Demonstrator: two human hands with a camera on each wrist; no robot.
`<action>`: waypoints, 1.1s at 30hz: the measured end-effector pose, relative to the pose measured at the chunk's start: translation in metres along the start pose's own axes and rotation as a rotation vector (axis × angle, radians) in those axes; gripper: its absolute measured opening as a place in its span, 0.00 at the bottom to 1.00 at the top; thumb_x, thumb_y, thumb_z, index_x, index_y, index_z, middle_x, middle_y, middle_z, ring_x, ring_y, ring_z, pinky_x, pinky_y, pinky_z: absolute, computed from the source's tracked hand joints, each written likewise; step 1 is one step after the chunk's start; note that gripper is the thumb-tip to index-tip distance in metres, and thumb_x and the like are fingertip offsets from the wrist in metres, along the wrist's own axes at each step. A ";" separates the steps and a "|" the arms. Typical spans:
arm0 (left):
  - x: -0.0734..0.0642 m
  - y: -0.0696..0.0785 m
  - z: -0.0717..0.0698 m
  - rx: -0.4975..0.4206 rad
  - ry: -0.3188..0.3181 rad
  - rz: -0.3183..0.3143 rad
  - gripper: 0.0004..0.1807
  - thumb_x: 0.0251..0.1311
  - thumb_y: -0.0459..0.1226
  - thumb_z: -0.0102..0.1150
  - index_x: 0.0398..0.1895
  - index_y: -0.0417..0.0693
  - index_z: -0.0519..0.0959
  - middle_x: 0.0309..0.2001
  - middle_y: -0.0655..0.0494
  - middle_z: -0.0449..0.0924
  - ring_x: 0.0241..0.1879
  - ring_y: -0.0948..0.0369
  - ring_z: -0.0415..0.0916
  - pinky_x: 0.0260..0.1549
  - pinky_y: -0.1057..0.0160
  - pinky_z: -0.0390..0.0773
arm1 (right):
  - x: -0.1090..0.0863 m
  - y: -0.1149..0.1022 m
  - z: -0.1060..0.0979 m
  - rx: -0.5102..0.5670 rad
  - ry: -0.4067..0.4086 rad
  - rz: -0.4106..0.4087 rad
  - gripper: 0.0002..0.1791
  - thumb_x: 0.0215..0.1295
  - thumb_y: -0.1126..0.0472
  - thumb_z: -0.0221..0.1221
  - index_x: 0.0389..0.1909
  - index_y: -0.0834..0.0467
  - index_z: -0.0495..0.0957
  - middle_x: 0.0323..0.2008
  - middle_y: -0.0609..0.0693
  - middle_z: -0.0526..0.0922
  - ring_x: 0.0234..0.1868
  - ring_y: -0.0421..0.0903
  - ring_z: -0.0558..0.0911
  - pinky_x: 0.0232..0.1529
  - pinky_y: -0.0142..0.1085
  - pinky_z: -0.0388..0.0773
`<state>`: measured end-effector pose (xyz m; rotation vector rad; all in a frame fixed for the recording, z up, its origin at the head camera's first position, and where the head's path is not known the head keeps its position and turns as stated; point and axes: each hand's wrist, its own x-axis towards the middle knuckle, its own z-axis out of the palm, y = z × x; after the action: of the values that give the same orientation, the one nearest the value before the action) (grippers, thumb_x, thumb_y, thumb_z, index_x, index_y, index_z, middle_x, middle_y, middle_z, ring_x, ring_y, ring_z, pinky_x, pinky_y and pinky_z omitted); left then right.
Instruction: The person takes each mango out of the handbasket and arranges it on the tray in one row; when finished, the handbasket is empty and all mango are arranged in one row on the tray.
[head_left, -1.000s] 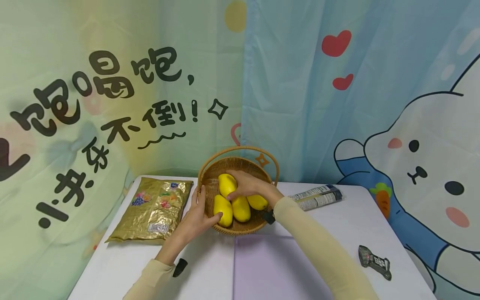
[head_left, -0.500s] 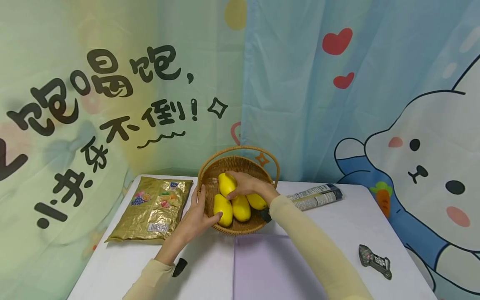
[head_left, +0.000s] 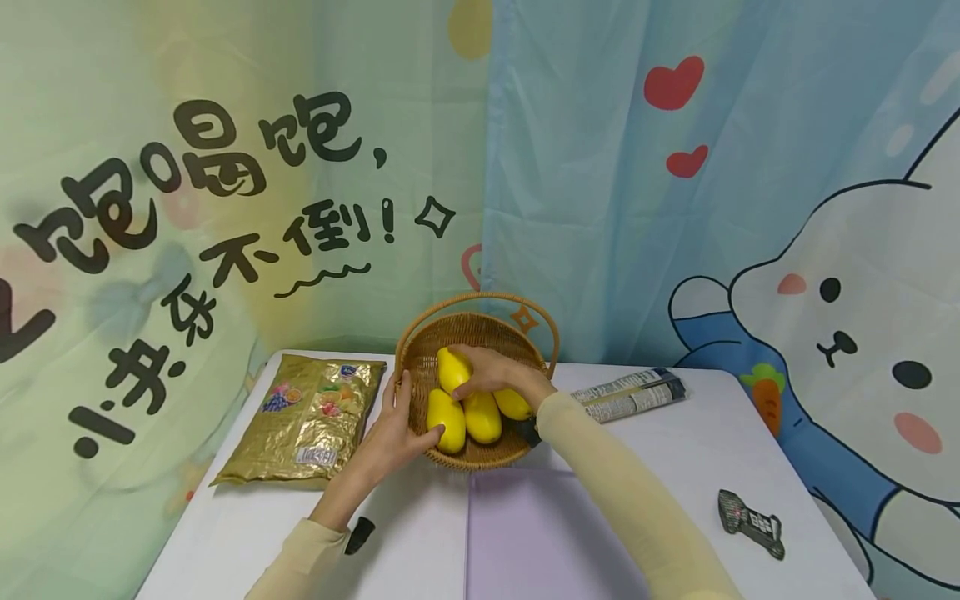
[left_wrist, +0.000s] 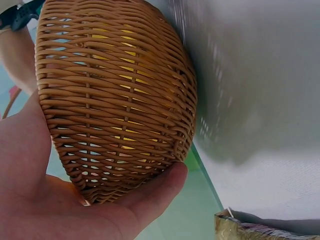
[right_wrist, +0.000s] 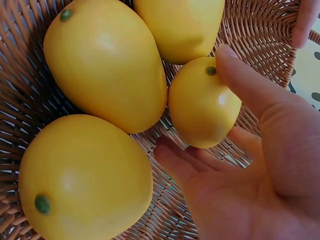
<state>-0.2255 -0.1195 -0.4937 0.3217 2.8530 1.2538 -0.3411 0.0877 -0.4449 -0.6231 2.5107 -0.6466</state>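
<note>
Several yellow mangoes point(head_left: 482, 417) lie in a round wicker basket point(head_left: 487, 458) with an arched handle. My left hand point(head_left: 401, 437) grips the basket's left side, its thumb over the rim. From the left wrist view, this hand cups the woven wall point(left_wrist: 120, 95), and yellow shows through the gaps. Inside the basket, my right hand point(head_left: 491, 371) holds the uppermost mango point(head_left: 452, 369). The right wrist view has the thumb on that mango point(right_wrist: 205, 105) near its green stem end and the fingers curled underneath; the other mangoes point(right_wrist: 107, 65) lie alongside.
A gold foil bag point(head_left: 303, 421) lies left of the basket. A silver-and-navy packet point(head_left: 637, 395) is to the right, a small dark wrapped piece point(head_left: 752, 525) nearer the right edge. A pale purple sheet point(head_left: 547, 533) covers the white table's front. A printed curtain point(head_left: 570, 208) hangs behind.
My right forearm has shifted slightly left, uncovering more of the silver packet. The right hand stays on the same mango; the left hand and basket hold still.
</note>
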 end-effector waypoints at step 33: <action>0.002 0.000 0.003 0.004 -0.001 -0.002 0.61 0.60 0.49 0.69 0.82 0.38 0.36 0.80 0.33 0.29 0.41 0.47 0.83 0.41 0.54 0.83 | -0.053 0.004 -0.010 -0.064 0.144 -0.185 0.52 0.61 0.49 0.71 0.81 0.54 0.53 0.77 0.58 0.61 0.77 0.58 0.62 0.74 0.53 0.61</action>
<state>-0.2269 -0.1169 -0.4953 0.3191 2.8542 1.2480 -0.3060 0.1220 -0.4216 -0.8686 2.6364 -0.7021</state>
